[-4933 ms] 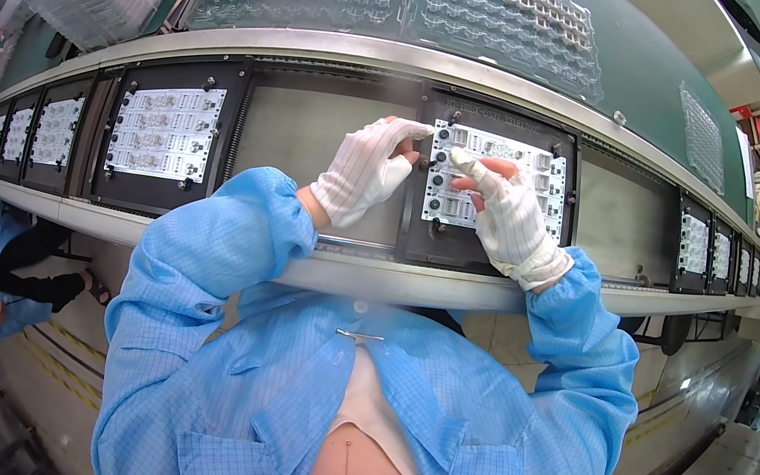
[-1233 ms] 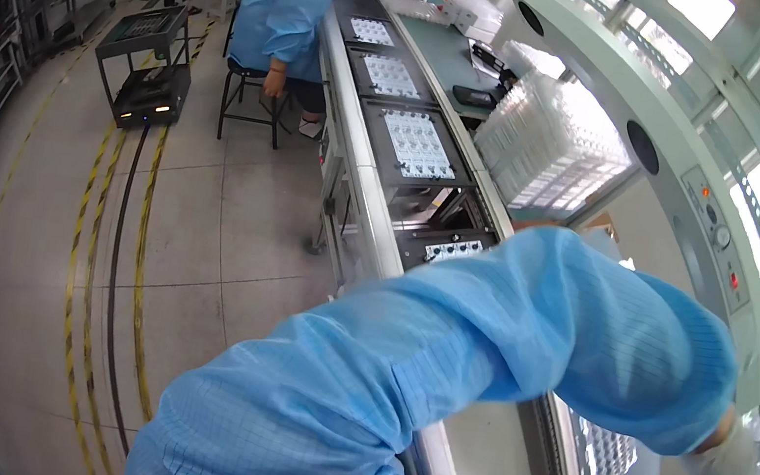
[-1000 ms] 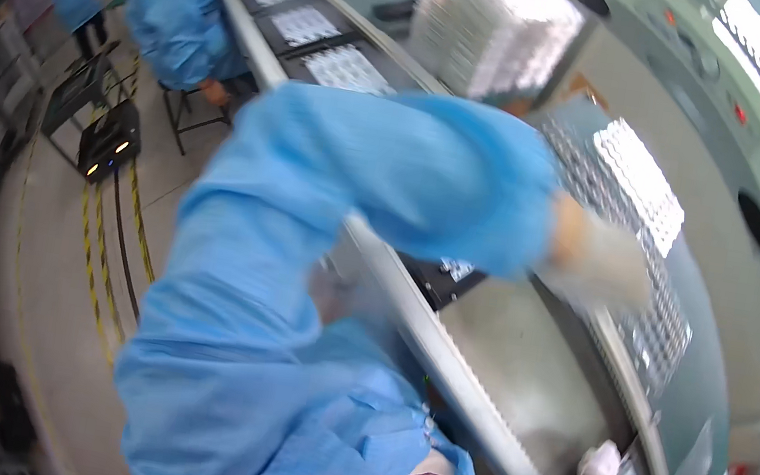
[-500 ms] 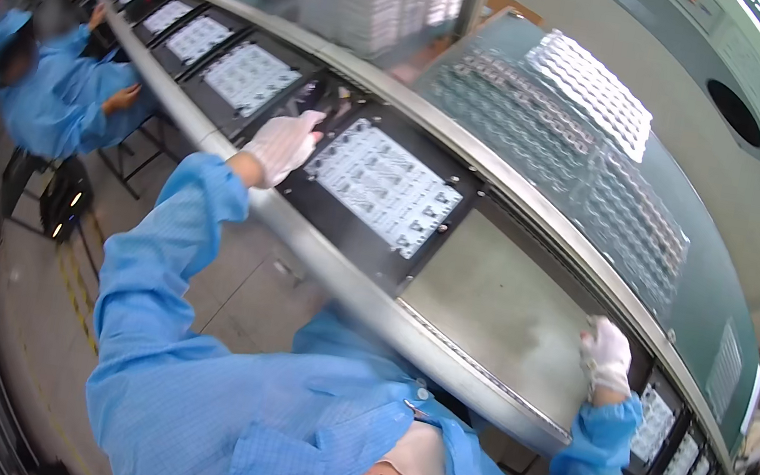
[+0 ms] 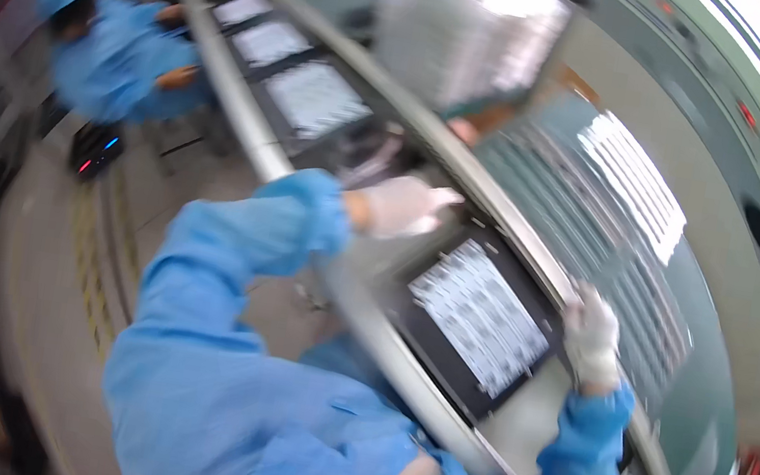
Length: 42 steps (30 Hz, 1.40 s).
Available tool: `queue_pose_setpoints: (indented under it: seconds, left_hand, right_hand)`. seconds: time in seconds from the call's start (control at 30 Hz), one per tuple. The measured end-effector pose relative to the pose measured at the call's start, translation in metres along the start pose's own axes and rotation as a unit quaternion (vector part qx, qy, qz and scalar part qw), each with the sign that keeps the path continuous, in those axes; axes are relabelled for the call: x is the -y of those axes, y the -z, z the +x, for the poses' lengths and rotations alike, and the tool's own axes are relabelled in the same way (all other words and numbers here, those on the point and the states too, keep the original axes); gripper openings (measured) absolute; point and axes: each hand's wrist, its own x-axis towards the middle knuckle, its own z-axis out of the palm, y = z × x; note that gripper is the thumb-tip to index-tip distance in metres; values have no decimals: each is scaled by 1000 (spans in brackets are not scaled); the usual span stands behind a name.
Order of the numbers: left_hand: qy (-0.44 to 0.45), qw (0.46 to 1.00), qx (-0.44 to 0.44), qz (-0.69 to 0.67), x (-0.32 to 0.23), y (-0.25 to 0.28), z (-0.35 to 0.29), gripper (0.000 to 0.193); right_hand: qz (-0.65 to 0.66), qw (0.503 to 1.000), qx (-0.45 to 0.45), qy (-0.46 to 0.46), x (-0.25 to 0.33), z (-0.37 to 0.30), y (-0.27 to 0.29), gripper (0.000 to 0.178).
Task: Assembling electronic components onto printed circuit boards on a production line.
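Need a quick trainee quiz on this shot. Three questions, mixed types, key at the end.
1. True or false: the left hand is bare.
2. Which of these is nearest the right hand?
A) the stack of clear trays
B) the black frame
C) the co-worker
3. Fill in the colour: the panel set in the black frame is mostly ____.

Key: 1. False, it is gloved. 2. B. 3. White.
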Motion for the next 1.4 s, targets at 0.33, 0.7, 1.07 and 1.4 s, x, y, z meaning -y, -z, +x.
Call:
queue_pose_setpoints:
  seconds: [0.33,0.7,1.07,1.4]
  left_hand:
    - [287,900,-316,-93,95,48,-9,44]
    - [484,796,-358,60,181,81,-132,35]
    - [166,928,-333,3,95,192,110,81]
    - [-87,933,-333,103,25,215,240,62]
  right_hand:
    - [40,999,29,12,-78,-2,-12,41]
    - [44,999,17,-8,-75,-7,4,40]
    - [62,995,73,7,-41,8,5,43]
    - [87,992,86,-15,-7,-39,13,41]
